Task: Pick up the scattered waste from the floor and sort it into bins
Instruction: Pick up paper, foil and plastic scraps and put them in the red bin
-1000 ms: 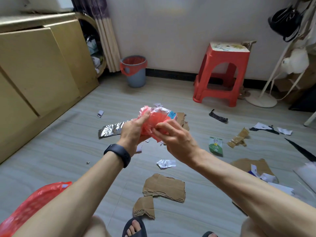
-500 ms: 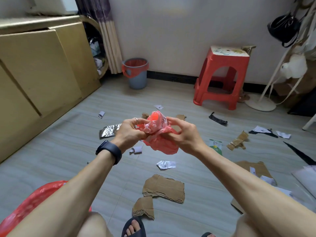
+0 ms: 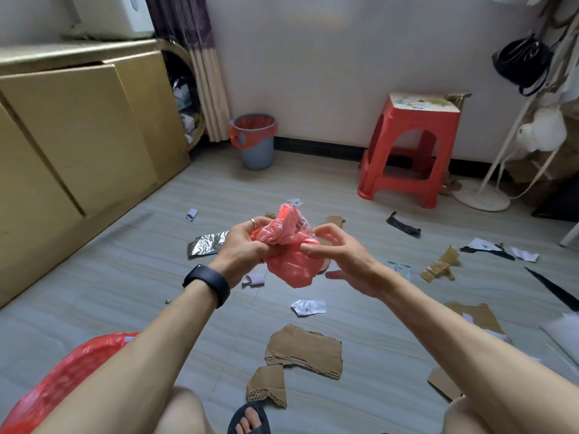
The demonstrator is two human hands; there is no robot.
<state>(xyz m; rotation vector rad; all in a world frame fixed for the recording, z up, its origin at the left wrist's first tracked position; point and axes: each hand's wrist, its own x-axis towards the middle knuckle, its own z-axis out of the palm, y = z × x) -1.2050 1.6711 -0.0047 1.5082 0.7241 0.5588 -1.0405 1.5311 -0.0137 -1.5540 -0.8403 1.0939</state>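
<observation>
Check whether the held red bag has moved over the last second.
Yes. The red bag has sunk, from above the foil sheet on the floor to just below its level.

Both bare forearms reach forward above the bent knees, and the hands meet close together. The left hand has its fingers curled tight into a red bag. The right hand is loose, fingers spread, thumb touching the bag.

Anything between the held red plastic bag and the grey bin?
Nothing upright. Left hand grips the crumpled red plastic bag; only bare floor and a small white paper scrap lie toward the grey red-lined bin. Red plastic stool stands off right.
</observation>
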